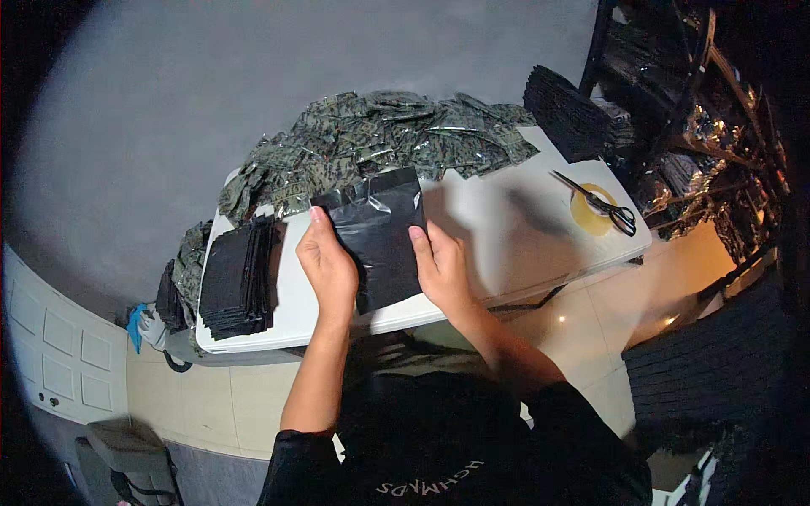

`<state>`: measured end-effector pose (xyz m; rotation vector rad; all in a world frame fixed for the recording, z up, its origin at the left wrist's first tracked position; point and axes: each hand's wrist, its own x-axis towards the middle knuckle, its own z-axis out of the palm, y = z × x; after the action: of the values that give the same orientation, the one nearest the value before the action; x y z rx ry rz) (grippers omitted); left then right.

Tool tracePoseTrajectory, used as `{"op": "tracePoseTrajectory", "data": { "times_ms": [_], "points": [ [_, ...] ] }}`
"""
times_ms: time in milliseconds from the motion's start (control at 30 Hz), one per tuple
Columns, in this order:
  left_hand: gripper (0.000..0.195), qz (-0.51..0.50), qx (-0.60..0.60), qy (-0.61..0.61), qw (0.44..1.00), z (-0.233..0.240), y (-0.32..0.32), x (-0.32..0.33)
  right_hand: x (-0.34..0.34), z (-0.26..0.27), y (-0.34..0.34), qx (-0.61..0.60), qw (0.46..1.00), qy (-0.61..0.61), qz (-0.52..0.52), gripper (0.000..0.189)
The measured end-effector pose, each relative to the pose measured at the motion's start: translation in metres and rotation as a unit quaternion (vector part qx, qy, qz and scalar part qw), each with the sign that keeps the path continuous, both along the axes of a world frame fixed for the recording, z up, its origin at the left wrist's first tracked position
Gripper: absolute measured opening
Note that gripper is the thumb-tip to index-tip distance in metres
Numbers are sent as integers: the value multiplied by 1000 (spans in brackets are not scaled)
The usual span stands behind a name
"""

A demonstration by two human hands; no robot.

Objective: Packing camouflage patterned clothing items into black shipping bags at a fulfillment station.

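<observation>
Between my two hands, above the front edge of the white table (506, 240), is a flat black item in clear plastic (383, 243). My left hand (329, 259) grips its left edge, thumb on top. My right hand (440, 262) holds the opposite edge, thumb also on the front. Behind it lies a wide heap of camouflage-patterned items in clear plastic (380, 136). A stack of folded black fabric pieces (237, 278) sits left of my left hand. Off to the right, black-handled scissors (598, 205) lie across a roll of clear tape (579, 218).
A tall black stack (565, 114) stands at the table's back right corner. Beyond it is a rack (715, 145) with shiny wrapped goods. More camouflage items (192, 265) and a black bundle (168, 297) are past the left end. A grey chair (133, 462) stands lower left.
</observation>
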<state>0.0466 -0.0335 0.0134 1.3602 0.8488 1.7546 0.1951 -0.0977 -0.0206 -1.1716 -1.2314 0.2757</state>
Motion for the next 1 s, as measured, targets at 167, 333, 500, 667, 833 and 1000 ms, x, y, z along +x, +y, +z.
{"op": "tracePoseTrajectory", "data": {
  "times_ms": [167,333,500,667,833,1000],
  "points": [
    [31,-121,-104,-102,982,-14,-3,-9,7,-3,1,2,998,-1,-62,32],
    [27,-42,19,104,994,-17,-37,13,0,4,7,66,995,14,-68,33],
    [18,-3,32,106,994,-30,-26,-2,9,8,0,-2,996,-9,-94,34],
    [22,-38,-9,26,999,-23,-23,-5,13,4,2,2,993,-11,-114,34],
    [34,-203,-89,109,969,0,-32,-5,2,7,3,20,997,-3,-76,26],
    [27,-198,-101,81,972,4,-33,-3,2,17,6,85,996,23,-25,23]
  ]
}}
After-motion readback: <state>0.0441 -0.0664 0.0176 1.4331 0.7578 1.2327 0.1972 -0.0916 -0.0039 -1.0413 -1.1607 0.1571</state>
